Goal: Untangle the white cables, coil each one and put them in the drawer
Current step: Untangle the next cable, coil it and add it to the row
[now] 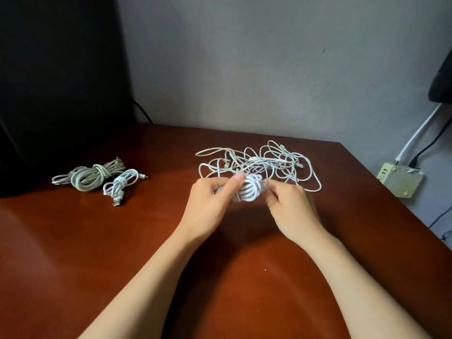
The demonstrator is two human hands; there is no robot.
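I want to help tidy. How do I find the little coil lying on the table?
Look at the table's left side. Two coils lie side by side. Yours is the small coil on the right: white, with a silver plug pointing toward you; the big coil is thicker and greyish.

A reddish-brown wooden table (97, 241) stood against a plain grey wall (244, 57). A large dark panel (56, 81) rose at the left. A pale power adapter (401, 179) hung at the right.

Bare table (73, 241) near, left; tangled cables (264, 160) block far right, 2 coiled bundles (97, 178) far left.
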